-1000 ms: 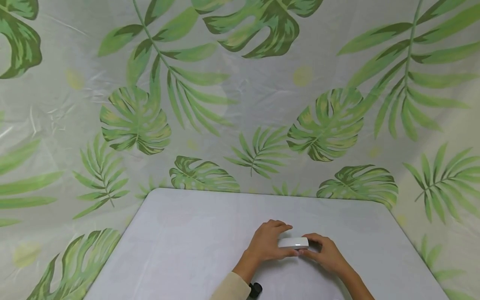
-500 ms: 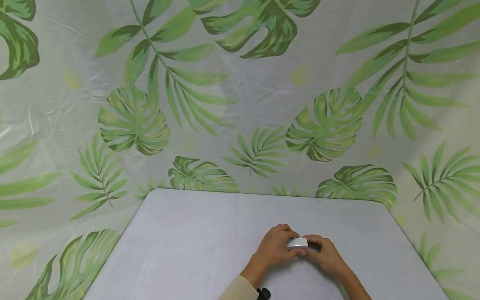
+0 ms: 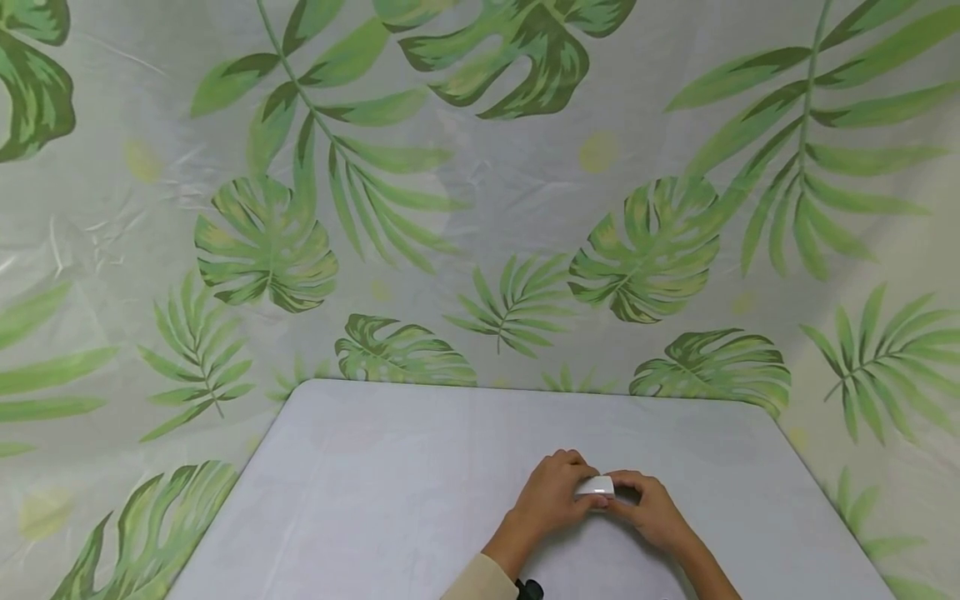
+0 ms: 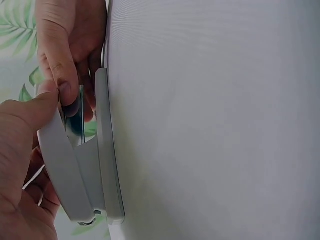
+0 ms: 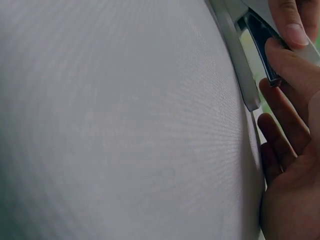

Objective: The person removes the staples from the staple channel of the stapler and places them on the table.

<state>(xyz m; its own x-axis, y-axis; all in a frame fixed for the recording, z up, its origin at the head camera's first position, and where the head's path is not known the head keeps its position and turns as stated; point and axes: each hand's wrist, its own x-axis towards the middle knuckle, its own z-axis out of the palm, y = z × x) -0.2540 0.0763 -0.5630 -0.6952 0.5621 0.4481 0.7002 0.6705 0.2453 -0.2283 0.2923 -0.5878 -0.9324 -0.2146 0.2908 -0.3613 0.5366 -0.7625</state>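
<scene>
A white stapler (image 3: 597,486) stands on the table between both hands, its flat base (image 4: 109,145) down and its upper arm raised at an angle. My left hand (image 3: 552,493) grips the upper arm (image 4: 62,157), thumb on the near side and fingers on the far side. At the stapler's right end, my right hand (image 3: 651,510) pinches with thumb and forefinger where the dark metal magazine (image 5: 259,45) sits under the arm. The other fingers of the right hand are spread loosely below. Both thumbs meet near the tip, and my left hand covers the stapler's left part in the head view.
The white-covered table (image 3: 390,483) reaches back to a wall hanging (image 3: 510,208) printed with green leaves. A black strap-like piece (image 3: 529,589) shows at the left wrist, next to a beige sleeve (image 3: 482,579).
My left hand has slid to the right along the stapler, closer to the right hand, so less of the stapler shows. The right hand has stayed nearly in place.
</scene>
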